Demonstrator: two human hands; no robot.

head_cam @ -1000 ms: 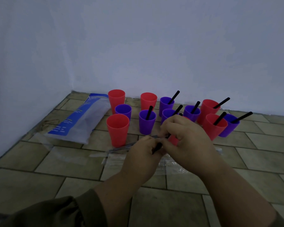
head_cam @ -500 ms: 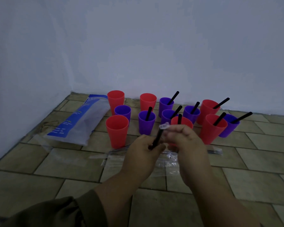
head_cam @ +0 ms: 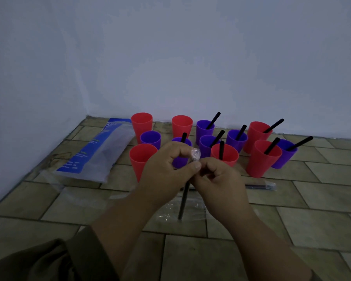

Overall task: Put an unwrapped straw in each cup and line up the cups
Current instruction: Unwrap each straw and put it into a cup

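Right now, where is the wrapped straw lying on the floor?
Head view: the wrapped straw lies flat on the tiles to the right of the right hand, just in front of the nearest right-side red cup.

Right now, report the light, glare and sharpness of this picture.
Head view: dim, with a bluish cast and no hard shadows; the wall looks blocky; the wrapper glints above the straw; the cups, left hand and right hand are fairly sharp; the sleeve at the bottom is dark and soft.
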